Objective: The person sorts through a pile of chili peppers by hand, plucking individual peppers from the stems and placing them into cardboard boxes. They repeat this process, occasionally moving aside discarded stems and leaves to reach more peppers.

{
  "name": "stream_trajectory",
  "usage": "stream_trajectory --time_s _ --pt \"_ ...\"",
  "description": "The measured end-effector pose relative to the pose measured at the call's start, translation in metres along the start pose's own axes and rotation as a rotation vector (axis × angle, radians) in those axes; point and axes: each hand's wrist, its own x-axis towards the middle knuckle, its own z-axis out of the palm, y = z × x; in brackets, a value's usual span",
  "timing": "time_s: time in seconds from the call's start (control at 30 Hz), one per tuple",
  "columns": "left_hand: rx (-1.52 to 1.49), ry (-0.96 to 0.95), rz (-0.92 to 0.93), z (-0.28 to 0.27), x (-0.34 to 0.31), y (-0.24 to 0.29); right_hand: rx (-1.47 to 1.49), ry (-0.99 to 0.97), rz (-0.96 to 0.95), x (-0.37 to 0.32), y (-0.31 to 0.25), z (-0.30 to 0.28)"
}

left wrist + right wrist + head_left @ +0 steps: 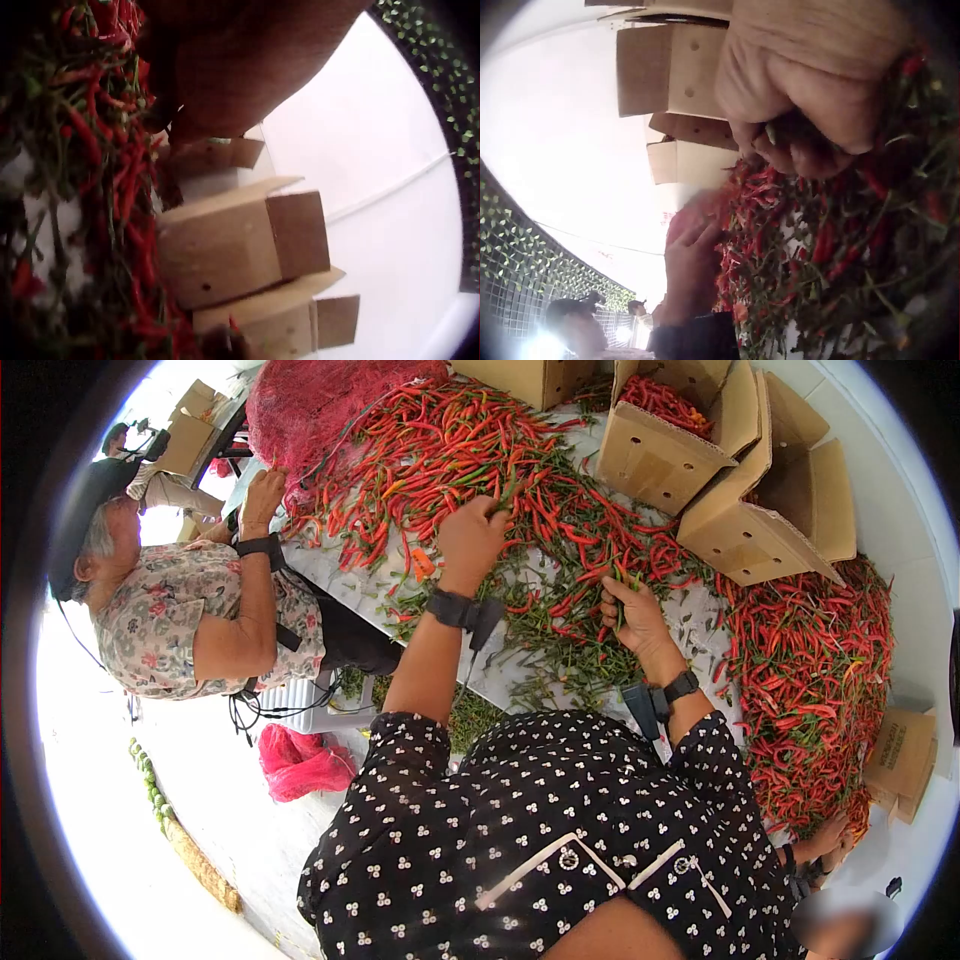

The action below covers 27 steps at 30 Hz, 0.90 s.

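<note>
In the head view my left hand (470, 545) is over the chili pile (450, 445), thumb and fingers pinching a slim green chili (507, 492). The left wrist view shows that hand (255, 67) dark, its fingertips hidden. To the right, above scattered stems, my right hand (637, 622) has its fingers curled round thin green pieces (625, 574); whether these are stems or chilies I cannot tell. The right wrist view has this hand (802, 90) close up, a green end (772, 133) showing between the fingers. Red chilies and green stems lie beneath both hands.
Open cardboard boxes (665, 465) stand beyond my right hand, one holding red chilies. A large chili heap (800, 680) lies at the right. Red mesh sacking (300, 410) is at the far left, near another person (190, 600). Someone else's hands (828, 838) touch the heap's lower edge.
</note>
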Motion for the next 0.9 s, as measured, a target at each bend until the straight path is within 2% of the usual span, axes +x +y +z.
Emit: stream_trajectory --time_s 0.07,0.13,0.2,0.27,0.4,0.47,0.53,0.57,0.63,0.67,0.7,0.73,0.8,0.87,0.9 --pt "-0.139 -0.182 0.065 -0.003 -0.020 0.020 -0.074 -0.049 -0.056 -0.002 -0.002 0.010" --pt "-0.241 -0.175 0.290 0.010 -0.040 0.035 -0.073 -0.075 -0.078 -0.001 -0.011 0.023" --pt "-0.237 -0.205 0.347 0.017 -0.057 0.046 -0.065 -0.095 -0.091 0.002 -0.011 0.029" --pt "-0.238 -0.236 0.402 0.018 -0.066 0.050 -0.107 0.039 -0.113 0.003 -0.010 0.030" --pt "-0.318 -0.328 0.262 0.012 -0.067 0.048 -0.168 0.085 -0.175 0.003 -0.001 0.027" --pt "-0.357 -0.349 0.192 0.013 -0.065 0.046 -0.280 0.062 -0.289 -0.002 -0.003 0.036" --pt "-0.566 -0.429 -0.043 0.023 -0.061 0.041 -0.297 0.044 -0.327 -0.003 -0.002 0.039" --pt "-0.564 -0.429 -0.039 0.027 -0.056 0.036 -0.319 0.026 -0.373 -0.002 -0.004 0.040" --pt "-0.838 -0.428 -0.391 0.026 -0.040 0.024 -0.215 0.048 -0.392 -0.007 -0.009 0.040" --pt "-0.567 -0.515 -0.246 0.022 -0.029 0.019 -0.116 0.074 -0.406 -0.008 -0.011 0.039" --pt "-0.454 -0.462 -0.114 0.015 -0.018 0.019 -0.116 0.079 -0.407 -0.006 -0.012 0.035" --pt "-0.340 -0.409 0.012 0.010 -0.009 0.015 -0.045 0.141 -0.325 -0.003 -0.012 0.029" --pt "-0.022 -0.145 0.167 0.010 0.018 -0.003 0.026 0.219 -0.200 0.002 -0.008 0.018" --pt "0.176 0.082 0.173 0.017 0.043 -0.028 0.079 0.200 -0.148 0.001 -0.002 0.008" --pt "0.174 0.085 0.179 0.023 0.055 -0.041 0.128 0.178 -0.101 0.003 -0.001 0.004"
